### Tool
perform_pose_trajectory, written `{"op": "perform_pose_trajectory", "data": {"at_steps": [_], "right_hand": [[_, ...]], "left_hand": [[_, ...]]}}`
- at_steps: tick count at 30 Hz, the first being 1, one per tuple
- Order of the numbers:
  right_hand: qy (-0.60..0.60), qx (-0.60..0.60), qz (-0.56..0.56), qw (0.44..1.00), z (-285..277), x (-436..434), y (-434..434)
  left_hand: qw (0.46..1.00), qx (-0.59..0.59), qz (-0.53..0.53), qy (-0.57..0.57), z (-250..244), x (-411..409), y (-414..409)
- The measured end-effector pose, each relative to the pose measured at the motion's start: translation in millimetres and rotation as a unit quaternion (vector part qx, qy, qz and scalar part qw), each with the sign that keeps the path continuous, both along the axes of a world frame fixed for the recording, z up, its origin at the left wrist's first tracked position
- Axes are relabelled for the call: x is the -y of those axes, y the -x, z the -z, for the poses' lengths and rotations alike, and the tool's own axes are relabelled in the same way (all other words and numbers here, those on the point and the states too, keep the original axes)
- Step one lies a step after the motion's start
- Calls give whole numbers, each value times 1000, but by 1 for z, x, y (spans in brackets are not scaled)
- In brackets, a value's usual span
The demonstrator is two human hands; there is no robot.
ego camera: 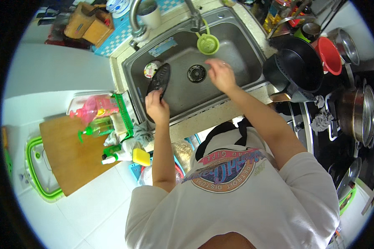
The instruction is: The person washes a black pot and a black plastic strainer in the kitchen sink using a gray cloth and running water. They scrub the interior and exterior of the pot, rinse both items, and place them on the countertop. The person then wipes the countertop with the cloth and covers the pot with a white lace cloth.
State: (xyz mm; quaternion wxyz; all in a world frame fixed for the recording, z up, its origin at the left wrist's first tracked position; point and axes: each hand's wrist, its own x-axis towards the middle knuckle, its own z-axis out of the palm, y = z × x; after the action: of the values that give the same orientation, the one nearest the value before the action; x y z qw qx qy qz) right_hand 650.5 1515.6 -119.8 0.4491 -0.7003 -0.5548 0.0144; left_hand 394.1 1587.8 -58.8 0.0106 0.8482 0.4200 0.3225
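My left hand (157, 106) holds a dark oval object (160, 80) by its lower end, tilted over the left part of the steel sink (180, 102); its exact kind is unclear. Behind it, a small round white container or lid (151, 69) with a printed pattern lies in the sink. My right hand (222, 74) is over the right of the basin with nothing seen in it, its fingers partly bent. To its left is the dark drain strainer (196, 73). A green plastic strainer (208, 44) hangs below the faucet spout (195, 25).
At left are a green dish-soap pump bottle (101, 127), a pink bottle (96, 109), a yellow sponge (141, 157) and a wooden board (74, 152). Black pots (299, 62), a red bowl (329, 56) and a lidded pot (357, 113) stand at right. A knife block (81, 20) is at upper left.
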Motion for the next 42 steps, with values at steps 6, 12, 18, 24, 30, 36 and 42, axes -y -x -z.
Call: {"op": "perform_pose_trajectory", "data": {"at_steps": [6,12,18,24,30,36,42], "right_hand": [[341,-86,78,933,64,-3,-48],[481,-298,205,798,157,-23,-114],[639,-173,89,744,199,-36,-111],[684,-87,62,722,267,-63,-65],[412,-627,124,650,308,-108,-7],[467,-534,98,698,280,-137,-1],[553,-485,144,662,318,-110,-38]], "left_hand": [[999,32,-35,25,9,-5,13],[990,109,-65,64,-1,2,13],[981,135,-89,107,-1,21,16],[974,133,-112,145,-2,25,16],[970,148,-115,154,-7,5,1],[969,144,-146,137,3,3,5],[965,148,-146,162,3,-2,5]]}}
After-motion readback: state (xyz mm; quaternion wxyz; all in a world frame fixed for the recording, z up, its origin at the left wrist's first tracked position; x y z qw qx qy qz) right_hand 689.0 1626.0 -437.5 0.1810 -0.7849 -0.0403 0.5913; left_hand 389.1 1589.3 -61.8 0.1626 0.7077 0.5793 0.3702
